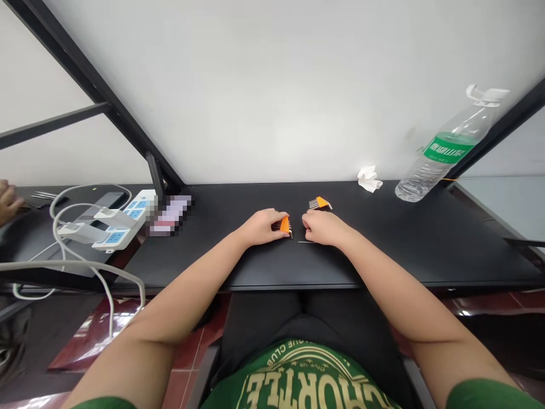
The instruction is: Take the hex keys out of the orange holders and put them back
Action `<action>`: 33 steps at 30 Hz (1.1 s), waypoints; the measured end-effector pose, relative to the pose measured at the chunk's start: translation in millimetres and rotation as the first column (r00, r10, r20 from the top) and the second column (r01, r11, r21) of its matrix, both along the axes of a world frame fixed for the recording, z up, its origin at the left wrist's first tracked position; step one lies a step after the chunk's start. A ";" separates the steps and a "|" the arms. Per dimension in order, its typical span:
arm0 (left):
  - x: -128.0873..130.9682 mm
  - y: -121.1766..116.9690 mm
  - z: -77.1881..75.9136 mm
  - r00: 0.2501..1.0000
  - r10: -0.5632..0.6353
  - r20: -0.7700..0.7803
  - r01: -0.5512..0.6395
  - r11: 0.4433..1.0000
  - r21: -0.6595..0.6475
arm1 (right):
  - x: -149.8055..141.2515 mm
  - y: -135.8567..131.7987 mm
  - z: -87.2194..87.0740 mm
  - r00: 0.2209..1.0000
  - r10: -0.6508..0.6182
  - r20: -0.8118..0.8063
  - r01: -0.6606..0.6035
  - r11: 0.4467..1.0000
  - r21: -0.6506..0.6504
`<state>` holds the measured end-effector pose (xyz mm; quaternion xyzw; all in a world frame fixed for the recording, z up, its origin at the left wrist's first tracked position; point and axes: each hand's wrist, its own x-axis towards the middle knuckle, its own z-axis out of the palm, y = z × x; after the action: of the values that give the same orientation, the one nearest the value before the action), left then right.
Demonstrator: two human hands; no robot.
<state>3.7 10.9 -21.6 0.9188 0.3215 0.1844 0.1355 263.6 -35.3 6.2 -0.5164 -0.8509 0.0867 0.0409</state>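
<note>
My left hand (264, 226) is closed around an orange hex key holder (284, 224), gripping it between thumb and fingers near the middle of the black table. Metal key ends stick out on both sides of this holder. To its right, my right hand (324, 228) is curled with fingertips together; what they pinch, if anything, is hidden. Just below those fingers is a thin metal hex key (306, 242), and I cannot tell whether the hand touches it. Beyond my right hand, a second orange holder (322, 202) lies on the table with several hex keys in it.
A crumpled white tissue (369, 179) and a large clear bottle (443, 149) with a green label stand at the back right. On the left are a white power strip (128, 221), looping white cables (85, 258) and a blurred-out item (171, 216). Another person's hand (7, 201) shows far left.
</note>
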 end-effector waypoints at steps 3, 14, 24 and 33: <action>-0.7 0.0 -0.4 1.000 0.010 -0.005 -0.010 1.000 -0.005 | 6.7 -0.1 3.3 0.995 0.025 -0.098 -0.029 0.999 -0.038; -2.0 1.6 -3.8 1.000 0.008 0.016 -0.008 1.000 -0.005 | -0.1 -14.0 6.5 0.985 0.172 -0.027 -0.174 0.966 -0.190; 4.3 -7.2 5.3 0.998 -0.049 0.034 0.049 0.999 0.020 | -0.9 -3.4 2.0 0.964 0.038 -0.262 -0.038 0.999 0.004; 6.0 -8.0 4.5 0.998 -0.055 0.029 0.054 0.998 0.019 | -3.2 1.5 -6.1 0.922 0.149 -0.357 -0.142 0.989 0.046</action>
<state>9.7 2.9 -17.1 0.9256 0.2927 0.1970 0.1371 260.4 -33.8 0.1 -0.4269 -0.8658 0.1743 0.1943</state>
